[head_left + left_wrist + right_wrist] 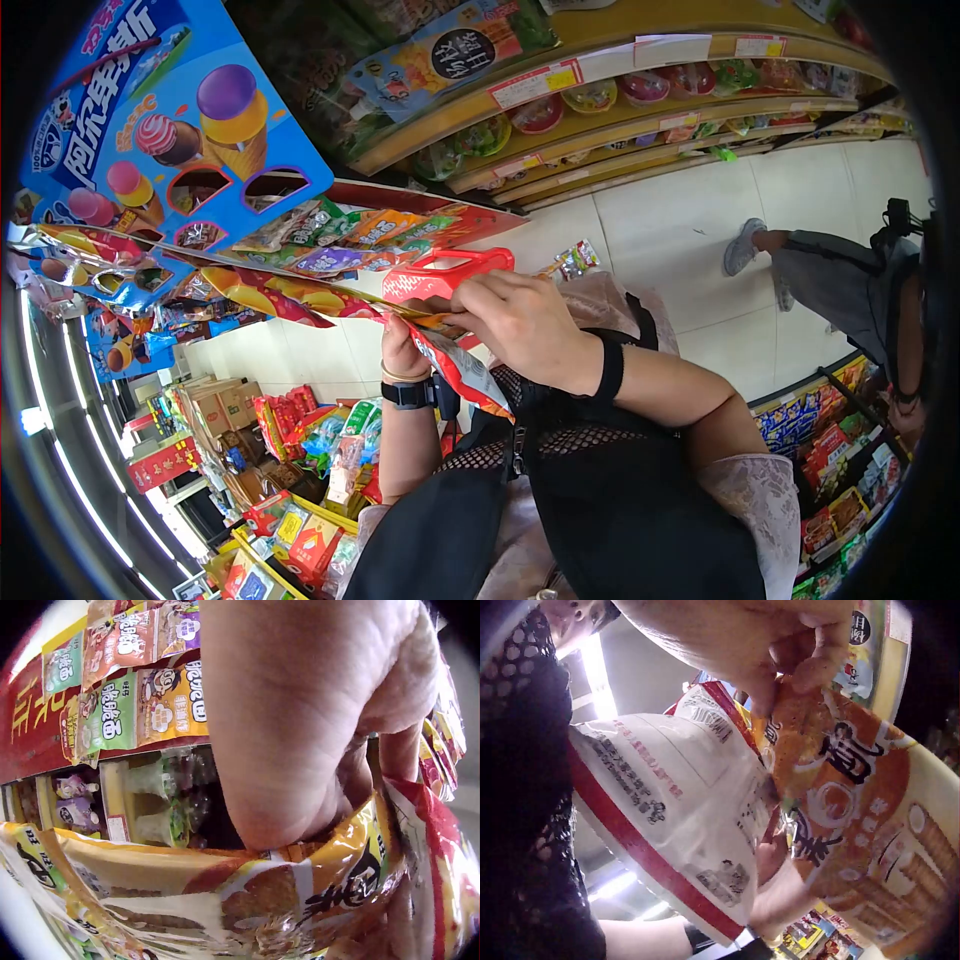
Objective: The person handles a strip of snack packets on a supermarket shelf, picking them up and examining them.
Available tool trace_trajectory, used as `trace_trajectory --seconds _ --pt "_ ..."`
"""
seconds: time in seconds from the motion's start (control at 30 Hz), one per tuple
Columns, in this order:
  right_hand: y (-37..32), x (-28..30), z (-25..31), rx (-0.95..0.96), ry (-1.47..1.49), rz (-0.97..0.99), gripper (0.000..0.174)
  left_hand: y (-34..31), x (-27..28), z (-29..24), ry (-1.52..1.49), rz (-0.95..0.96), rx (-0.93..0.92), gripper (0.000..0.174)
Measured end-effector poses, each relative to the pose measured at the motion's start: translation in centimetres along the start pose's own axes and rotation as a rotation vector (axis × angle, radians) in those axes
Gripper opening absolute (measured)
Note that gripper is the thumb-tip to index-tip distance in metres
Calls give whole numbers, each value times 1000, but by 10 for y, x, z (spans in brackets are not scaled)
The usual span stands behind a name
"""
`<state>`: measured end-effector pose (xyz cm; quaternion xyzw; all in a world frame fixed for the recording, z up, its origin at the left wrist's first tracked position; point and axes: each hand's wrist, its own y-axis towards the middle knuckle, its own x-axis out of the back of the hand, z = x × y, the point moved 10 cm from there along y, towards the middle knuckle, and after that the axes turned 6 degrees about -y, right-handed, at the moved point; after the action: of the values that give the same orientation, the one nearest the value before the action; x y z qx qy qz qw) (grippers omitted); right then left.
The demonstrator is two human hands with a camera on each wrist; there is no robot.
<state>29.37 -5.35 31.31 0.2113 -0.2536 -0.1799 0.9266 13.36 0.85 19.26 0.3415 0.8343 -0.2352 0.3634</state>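
Note:
In the head view my left hand (402, 348), with a dark watch at the wrist, grips snack packets in front of the chest. The right hand (520, 322) reaches across beside it. The right wrist view has the right hand's fingertips (802, 671) pinching the top edge of an orange packet (855, 795); a white packet with a red band (675, 787) lies against it, and part of the left hand (771, 853) shows between the two. In the left wrist view the left hand (307, 727) is behind the orange-yellow packet (262, 900), its fingertips mostly hidden.
A blue display with ice-cream pictures (230, 130) stands at upper left, above hanging small packets (330, 255). A red plastic piece (455, 275) is beside the right hand. Shelves (600, 95) run across the top. Another person's leg (830, 270) is at right. Stacked goods (300, 540) fill the lower left.

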Motion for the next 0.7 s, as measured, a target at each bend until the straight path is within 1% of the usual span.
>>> trace_trajectory --seconds 0.03,0.07,0.13,0.17,0.23,0.27,0.37,0.43,0.5,0.53,0.57,0.63,0.67,0.7 --pt "-2 -2 -3 -39 27 20 17 1 -7 1 20 55 12 50" --pt "-4 -3 -6 -78 54 40 16 1 -7 2 19 55 11 50" --pt "-5 -2 -7 -107 87 61 16 0 2 -2 44 -21 -54 42" --pt "-6 -3 -10 -137 121 80 15 1 2 0 43 -21 -55 42" --pt "-9 -4 -11 -143 153 90 15 6 0 -2 60 8 -102 34" --pt "-10 -5 -12 -148 185 99 15 7 -3 -2 60 8 -104 34" --pt "-14 -8 -12 -141 215 99 14 9 -10 -4 17 1 -110 29" --pt "-17 -12 -10 -111 213 118 13 6 2 -7 132 -103 -116 32" --pt "-18 -14 -8 -82 210 136 12 8 -9 -6 110 -141 -103 33" --pt "-17 -10 -7 -53 179 91 12 8 -10 -5 89 -179 -91 34" --pt "-16 -5 -4 -23 147 47 13 9 -10 -6 90 -178 -90 34" --pt "-15 -5 -3 -13 129 41 13 14 -19 -3 18 -74 -42 33" --pt "-15 -4 -2 -3 111 36 14 15 -20 -2 18 -73 -42 33" --pt "-15 -4 -2 -3 111 36 14 16 -24 -3 22 -68 -46 29"
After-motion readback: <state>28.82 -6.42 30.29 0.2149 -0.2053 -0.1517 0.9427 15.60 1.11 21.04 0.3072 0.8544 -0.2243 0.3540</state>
